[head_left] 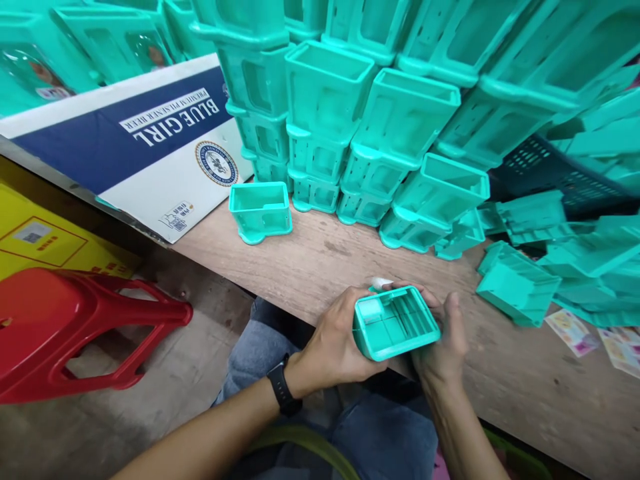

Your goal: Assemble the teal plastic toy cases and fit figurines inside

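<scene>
Two bare forearms reach up from the bottom edge, over a lap in blue jeans, to a teal plastic housing (397, 323) held just above the near edge of the wooden tabletop (320, 263). On the left wrist sits a black smartwatch (283, 389). Left hand (336, 343) wraps the housing's left end, fingers curled under it and thumb along its side. Right hand (443, 333) clasps the right end, thumb pressed against the rim. Both hands are closed on the piece, whose open face points up, showing ribbed inner compartments and a paler square insert in one corner.

Farther back on the tabletop, one matching empty housing (261, 211) stands alone, open side facing the viewer. Behind it rise nested stacks of housings (350, 133), leaning rightward. Loose teal parts (530, 267) lie heaped at the right, near a dark mesh basket (555, 170). A blue and white cardboard box (145, 143) lies at the left, above a red plastic stool (85, 333) on the floor.
</scene>
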{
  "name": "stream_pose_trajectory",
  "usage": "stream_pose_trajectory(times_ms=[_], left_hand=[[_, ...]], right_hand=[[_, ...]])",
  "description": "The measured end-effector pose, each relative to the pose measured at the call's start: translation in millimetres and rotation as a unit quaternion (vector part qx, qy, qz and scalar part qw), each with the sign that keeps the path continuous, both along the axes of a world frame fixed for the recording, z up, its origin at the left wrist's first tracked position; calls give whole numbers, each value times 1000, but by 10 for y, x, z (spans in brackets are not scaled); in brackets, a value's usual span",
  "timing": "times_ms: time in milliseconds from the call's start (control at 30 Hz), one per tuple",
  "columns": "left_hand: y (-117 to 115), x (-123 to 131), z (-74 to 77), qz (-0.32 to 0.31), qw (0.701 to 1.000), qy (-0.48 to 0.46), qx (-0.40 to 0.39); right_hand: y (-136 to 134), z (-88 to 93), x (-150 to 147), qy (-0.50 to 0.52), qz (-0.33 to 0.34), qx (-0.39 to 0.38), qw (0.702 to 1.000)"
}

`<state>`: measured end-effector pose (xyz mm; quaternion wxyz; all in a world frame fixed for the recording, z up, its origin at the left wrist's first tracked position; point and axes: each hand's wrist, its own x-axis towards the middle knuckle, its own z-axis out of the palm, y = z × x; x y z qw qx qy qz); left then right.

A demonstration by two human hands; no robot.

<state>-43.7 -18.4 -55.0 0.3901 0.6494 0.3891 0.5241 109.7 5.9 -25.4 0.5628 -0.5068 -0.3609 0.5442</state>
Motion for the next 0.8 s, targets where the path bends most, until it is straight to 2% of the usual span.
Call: stream_pose_trajectory(times_ms=[167,300,433,567,667,800], left_hand=[[0,4,6,-5,1000,-5,-19],[-1,3,9,-3,1000,-17,-14],[16,-1,-26,7,1000,13,5],[21,-25,-56,-13,1000,15,6],[-12,-72,-38,-12,999,35,28],[-69,-177,49,11,998,57,1]], right_hand=[[67,48,8,-11,4,-28,1000],[71,-62,6,-70,-52,17,996],[49,-189,20,-85,-96,48,991],[46,-152,0,-77,-97,45,991],[9,-56,-38,-55,-100,44,992],[-84,3,-99,50,-123,44,990]])
